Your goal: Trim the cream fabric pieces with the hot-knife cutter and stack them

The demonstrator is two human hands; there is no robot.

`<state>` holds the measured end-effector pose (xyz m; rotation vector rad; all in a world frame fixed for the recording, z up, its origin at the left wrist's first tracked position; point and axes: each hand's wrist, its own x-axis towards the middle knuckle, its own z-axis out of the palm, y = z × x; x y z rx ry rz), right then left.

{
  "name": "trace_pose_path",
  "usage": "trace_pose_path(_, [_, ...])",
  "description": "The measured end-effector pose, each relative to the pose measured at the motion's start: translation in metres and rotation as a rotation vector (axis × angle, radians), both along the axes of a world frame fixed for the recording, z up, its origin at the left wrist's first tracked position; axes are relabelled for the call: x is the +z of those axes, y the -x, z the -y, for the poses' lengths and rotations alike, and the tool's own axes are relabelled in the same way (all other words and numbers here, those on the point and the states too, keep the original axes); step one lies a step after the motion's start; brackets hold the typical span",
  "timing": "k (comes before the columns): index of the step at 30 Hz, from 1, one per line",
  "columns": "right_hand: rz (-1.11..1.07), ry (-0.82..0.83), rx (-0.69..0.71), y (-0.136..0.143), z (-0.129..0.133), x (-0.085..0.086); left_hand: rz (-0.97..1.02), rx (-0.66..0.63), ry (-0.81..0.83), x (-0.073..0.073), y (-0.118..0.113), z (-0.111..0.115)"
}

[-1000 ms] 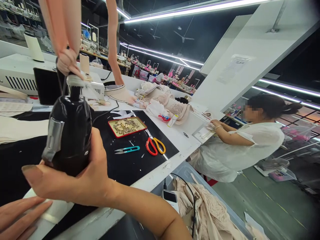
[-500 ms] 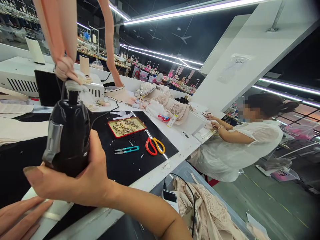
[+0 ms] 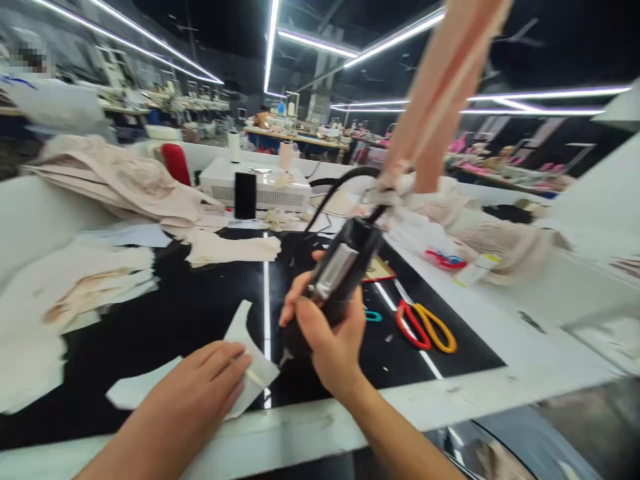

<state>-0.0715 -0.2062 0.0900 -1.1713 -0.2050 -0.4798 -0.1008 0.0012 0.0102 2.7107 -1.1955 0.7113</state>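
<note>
View swung left | black tool point(image 3: 346, 275) now tilted | blurred, seemingly beside white piece point(image 3: 261, 367)

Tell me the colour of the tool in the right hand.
The tool is black, with a silvery part on its side; the head view shows it.

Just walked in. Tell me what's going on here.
A person's left hand lies on a white piece on the black mat. The right hand grips a black handheld tool, tilted, with pink bands running up from its top. Its lower end is near the piece's right edge; contact is unclear. Red-and-yellow-handled scissors lie to the right.
</note>
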Motion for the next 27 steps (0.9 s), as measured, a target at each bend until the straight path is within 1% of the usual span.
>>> trace_pose_path(1, [0.032, -0.013, -0.007, -0.001, 0.002, -0.004, 0.005, -0.023, -0.048, 0.004, 0.001, 0.002])
trace_pose_path(3, [0.083, -0.014, -0.002, -0.002, 0.006, -0.011, 0.028, -0.030, -0.011, 0.011, 0.000, 0.007])
trace_pose_path(6, [0.106, 0.006, 0.006, 0.000, 0.009, -0.015, -0.010, -0.051, 0.032, 0.015, -0.003, 0.011])
trace_pose_path(9, [0.107, 0.026, 0.002, 0.001, 0.010, -0.014, -0.076, -0.113, 0.080, 0.015, -0.004, 0.014])
trace_pose_path(13, [0.138, 0.054, 0.010, 0.002, 0.008, -0.015, -0.094, -0.252, 0.160, 0.014, -0.007, 0.021])
trace_pose_path(15, [0.144, 0.057, 0.018, 0.003, 0.006, -0.017, -0.094, -0.313, 0.155, 0.014, -0.010, 0.024])
trace_pose_path(18, [0.151, 0.060, 0.023, 0.003, 0.005, -0.020, -0.085, -0.365, 0.109, 0.010, -0.012, 0.027])
trace_pose_path(20, [0.160, 0.066, 0.022, 0.003, 0.005, -0.021, -0.084, -0.379, 0.078, 0.007, -0.013, 0.028])
trace_pose_path(23, [0.160, 0.070, 0.026, 0.004, 0.006, -0.021, -0.133, -0.363, 0.055, 0.003, -0.015, 0.028])
trace_pose_path(27, [0.170, 0.070, 0.020, 0.006, 0.005, -0.020, -0.203, -0.343, 0.085, 0.002, -0.016, 0.024])
